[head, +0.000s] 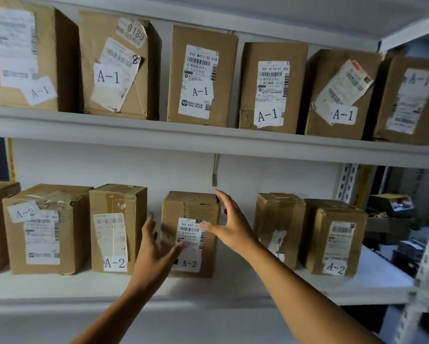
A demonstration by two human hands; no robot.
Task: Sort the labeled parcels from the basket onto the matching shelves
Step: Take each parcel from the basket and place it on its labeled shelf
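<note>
Two bare forearms reach up from the bottom edge toward the middle box [191,234], a brown cardboard parcel marked A-2 that stands upright on the lower shelf [357,286]. The left hand [153,254] is at the left side of this box, fingers straight and spread, thumb lying across the bottom of its shipping label; it grips nothing. The right hand [229,223] is at the box's upper right corner, fingers straight and pointing up, thumb stretched onto the label; it is likewise spread and holds nothing. Whether the palms press the cardboard cannot be told.

Left of the middle box, apart from it, stands a taller box [116,227] marked A-2, and beyond that a wider box [44,229] with an A-2 tag at its upper left. To the right of the middle box, across a gap, stand a torn box [278,227] and a corner box [337,242] marked A-2, touching each other.

Above the middle box runs the upper shelf [208,140], carrying a row of six cardboard boxes [201,78], each marked A-1.
</note>
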